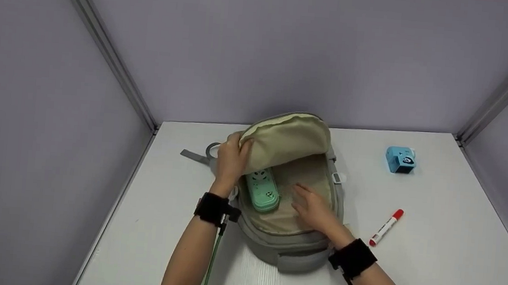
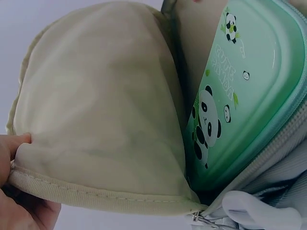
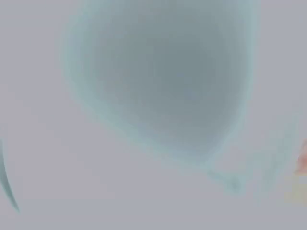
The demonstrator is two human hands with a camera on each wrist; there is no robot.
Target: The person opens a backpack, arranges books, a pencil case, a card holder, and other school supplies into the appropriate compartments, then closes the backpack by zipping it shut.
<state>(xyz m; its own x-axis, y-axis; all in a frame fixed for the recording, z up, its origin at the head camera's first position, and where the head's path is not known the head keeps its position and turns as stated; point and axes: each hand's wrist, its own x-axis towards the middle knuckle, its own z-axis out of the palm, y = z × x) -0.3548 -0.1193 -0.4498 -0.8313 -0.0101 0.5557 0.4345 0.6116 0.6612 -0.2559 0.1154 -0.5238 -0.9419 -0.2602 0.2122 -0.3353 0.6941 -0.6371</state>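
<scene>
A grey backpack [image 1: 263,250] lies unzipped in the middle of the table, its beige lining showing. My left hand [image 1: 233,159] pinches the edge of the front flap [image 1: 293,139] and holds it folded up and back. Inside, against the left side, is a green pencil case [image 1: 262,193] with panda prints; the flap covers its top end in the head view. The left wrist view shows the pencil case [image 2: 254,72] close beside the zipper. My right hand [image 1: 314,208], holding nothing, reaches over the bag's opening with fingers extended, right of the pencil case. The right wrist view is a blurred grey shape.
To the right on the white table [image 1: 443,266] lies a red-capped marker [image 1: 386,228]. Farther back stands a small blue camera-shaped object [image 1: 401,160]. A strap [image 1: 195,157] sticks out left of the bag. Grey panels [image 1: 261,48] enclose the table's back and sides.
</scene>
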